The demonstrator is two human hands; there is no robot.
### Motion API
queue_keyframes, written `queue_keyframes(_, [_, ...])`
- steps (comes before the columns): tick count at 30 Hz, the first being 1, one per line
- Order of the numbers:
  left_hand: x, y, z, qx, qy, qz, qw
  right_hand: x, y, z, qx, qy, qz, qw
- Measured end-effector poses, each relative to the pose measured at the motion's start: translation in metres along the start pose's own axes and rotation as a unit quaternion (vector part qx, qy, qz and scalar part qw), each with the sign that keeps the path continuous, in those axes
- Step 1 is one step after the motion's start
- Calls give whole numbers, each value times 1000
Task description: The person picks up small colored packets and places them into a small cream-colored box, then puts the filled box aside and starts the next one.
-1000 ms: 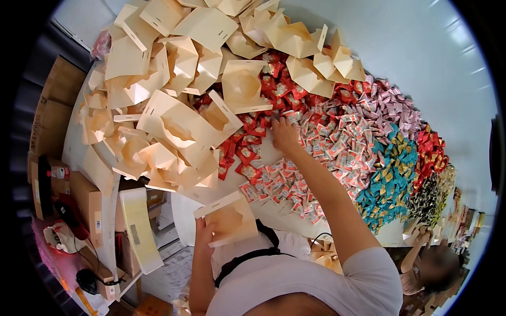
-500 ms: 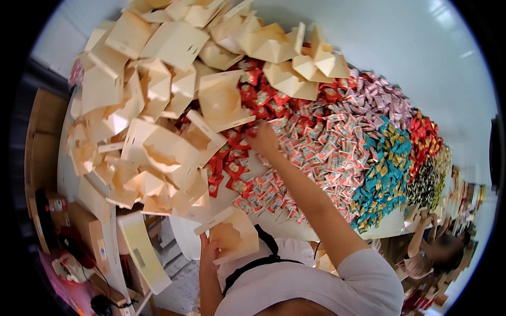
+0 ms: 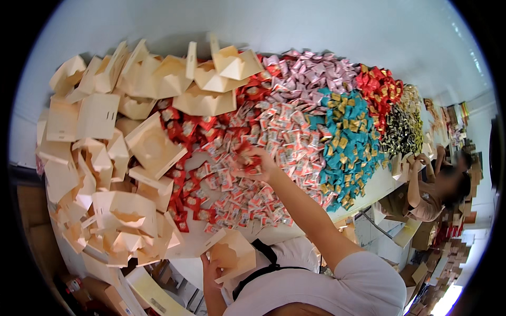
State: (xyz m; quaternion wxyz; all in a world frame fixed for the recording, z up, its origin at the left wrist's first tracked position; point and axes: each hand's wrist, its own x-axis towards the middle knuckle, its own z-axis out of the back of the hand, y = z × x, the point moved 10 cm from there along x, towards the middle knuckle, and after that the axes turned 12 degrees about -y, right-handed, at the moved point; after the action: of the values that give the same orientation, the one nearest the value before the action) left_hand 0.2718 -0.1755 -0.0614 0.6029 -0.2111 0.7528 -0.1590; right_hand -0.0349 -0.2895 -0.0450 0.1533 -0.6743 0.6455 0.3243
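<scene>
Close to my waist, my left hand (image 3: pixel 211 269) is closed on the side of a cream open carton (image 3: pixel 240 254), tilted with its hollow showing. Out over the table, my right hand (image 3: pixel 262 165) is closed around red packets (image 3: pixel 247 156); how many is hard to make out. Below that hand spreads a heap of small white-and-red packets (image 3: pixel 287 134). More red packets (image 3: pixel 182 126) lie to its left, partly under a large jumble of cream open cartons (image 3: pixel 126 213).
Beyond the white-and-red heap lie pink packets (image 3: pixel 311 73), teal-and-gold packets (image 3: pixel 345 142), red-and-gold packets (image 3: pixel 377 87) and black-and-gold packets (image 3: pixel 403 129). Co-workers (image 3: pixel 429 195) stand at the right, near stacked cardboard boxes (image 3: pixel 448 266). A pale wall (image 3: pixel 253 26) bounds the table's far side.
My right hand has drawn back from the red heap with red packets in its fingers, now over the white-and-red ones. The view has swung right; my left hand keeps the carton.
</scene>
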Motion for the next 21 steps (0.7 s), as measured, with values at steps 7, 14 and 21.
queue_keyframes(7, [11,0,-72,-8,54,25,998,-41,239,69,-348,-247,412,805])
queue_keyframes(14, [10,4,-85,-25,12,-20,999,75,275,50,-843,-299,295,335])
queue_keyframes(21, [3,5,-103,21,-49,19,998,0,272,-2,-676,-200,536,465])
